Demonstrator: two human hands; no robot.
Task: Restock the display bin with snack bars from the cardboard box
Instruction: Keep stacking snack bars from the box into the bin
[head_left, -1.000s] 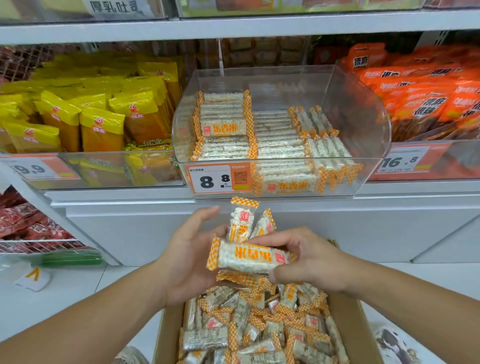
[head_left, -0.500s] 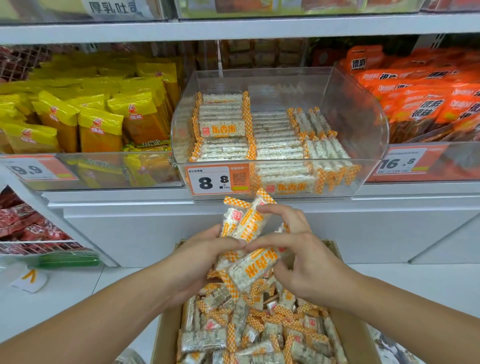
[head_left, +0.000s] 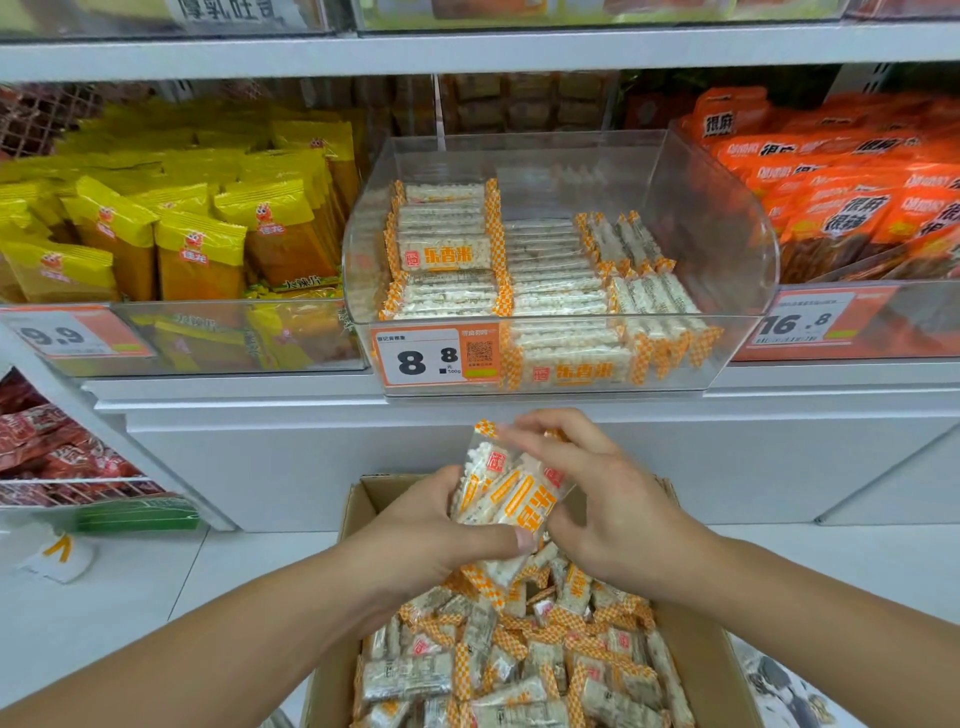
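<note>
Pinching a bunch of snack bars (head_left: 506, 493) between both hands, left hand (head_left: 431, 525) and right hand (head_left: 608, 499), above the cardboard box (head_left: 696, 660); slick wrappers could slide loose before reaching the display bin (head_left: 727, 249).

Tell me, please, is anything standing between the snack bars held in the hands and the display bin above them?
Nothing visible does. Both the left hand and the right hand hold the bundle of snack bars below the display bin. Only its clear front wall must be cleared; the bin is open on top.
</note>
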